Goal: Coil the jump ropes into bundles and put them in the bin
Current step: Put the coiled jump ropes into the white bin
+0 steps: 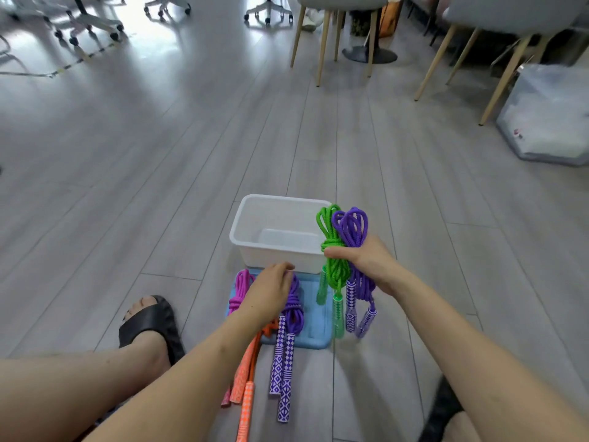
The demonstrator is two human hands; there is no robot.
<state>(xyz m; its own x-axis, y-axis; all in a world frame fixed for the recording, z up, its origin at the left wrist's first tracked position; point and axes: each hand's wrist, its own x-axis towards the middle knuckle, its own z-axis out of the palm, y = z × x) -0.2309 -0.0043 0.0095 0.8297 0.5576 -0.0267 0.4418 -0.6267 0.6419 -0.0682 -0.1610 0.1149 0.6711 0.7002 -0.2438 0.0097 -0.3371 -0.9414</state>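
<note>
Grey plank flooring (159, 154) fills most of the view, with wooden chair legs (322, 43) at the top right and office chair bases (92, 23) at the top left, so this is floor-level work. Dead centre sits a white rectangular plastic bin (242, 237), and from what I can see it has nothing in it yet. Just below it, touching its near wall as far as I can tell, is a light blue flat mat (315, 333) where the ropes are staged.

Right hand (366, 260), at centre right, has its fingers wrapped around two bundles at once: a coiled green rope with translucent green handles (331, 250) and a coiled purple rope with purple-and-white patterned handles (353, 228). It's squeezing the waist of both so the loops fan out on top and the handles hang down, right beside the bin's right rim. Looks poised for a drop-in to me.

Left hand (267, 295) is down on the mat, fingers curled over a second purple coiled rope (293, 311), with a magenta coiled rope (240, 291) just left of it and an orange rope with checked orange handles (245, 378) trailing toward the bottom of the frame. I can't tell if it's really pinching anything or just resting there. A foot in a black slide sandal (153, 320) sits at lower left.
</note>
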